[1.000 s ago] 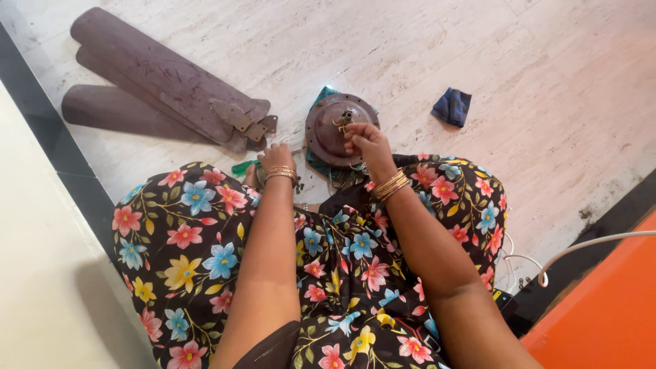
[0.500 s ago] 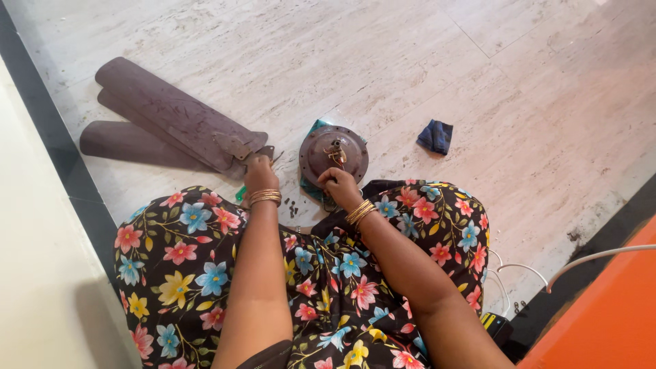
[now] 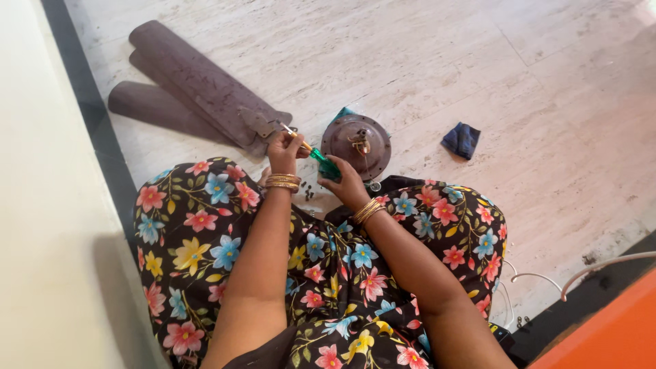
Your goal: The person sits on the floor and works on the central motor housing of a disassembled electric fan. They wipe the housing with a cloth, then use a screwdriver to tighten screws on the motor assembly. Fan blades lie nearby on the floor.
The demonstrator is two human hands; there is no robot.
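A green-handled screwdriver (image 3: 316,154) with a thin metal shaft is gripped by both the left hand (image 3: 285,146) and right hand (image 3: 344,184). It hangs over pale marble floor (image 3: 547,89), beside a round brown fan motor (image 3: 357,141) and 3 blades (image 3: 191,82).

Black floral dress (image 3: 205,232), gold bangles (image 3: 283,182)

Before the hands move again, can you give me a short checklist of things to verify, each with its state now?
1. Screwdriver held in both hands: ok; left hand on the shaft, right hand on the green handle.
2. Tip on a screw: cannot tell.
3. Fan blades lie flat, stacked: ok.
4. Round motor housing apart from the blades: ok.
5. Small loose parts gathered: not ok, scattered on the floor.
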